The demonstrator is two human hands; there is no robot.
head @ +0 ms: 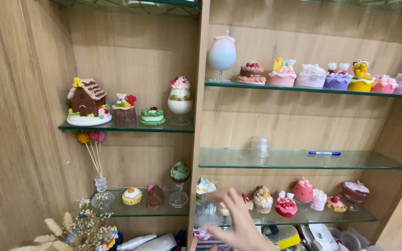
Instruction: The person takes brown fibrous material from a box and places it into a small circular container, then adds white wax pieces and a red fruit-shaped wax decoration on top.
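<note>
My right hand (239, 222) comes up from the bottom edge, blurred by motion, its fingers spread and pointing up-left. It is in front of the lowest right glass shelf (350, 218), close to a clear glass piece (205, 211) and a small white and blue cake-shaped candle (204, 186). I see nothing held in it. Small cake candles (285, 206) stand just right of the fingers. My left hand is not in view.
Wooden shelving with glass shelves holds dessert-shaped candles: a gingerbread house (87, 100), a blue goblet candle (222, 55), a row of cupcakes (336, 79). A blue pen (324, 153) and a clear dome (259, 146) lie on the middle shelf. A reed diffuser (101, 195) and dried flowers (82, 230) are at lower left.
</note>
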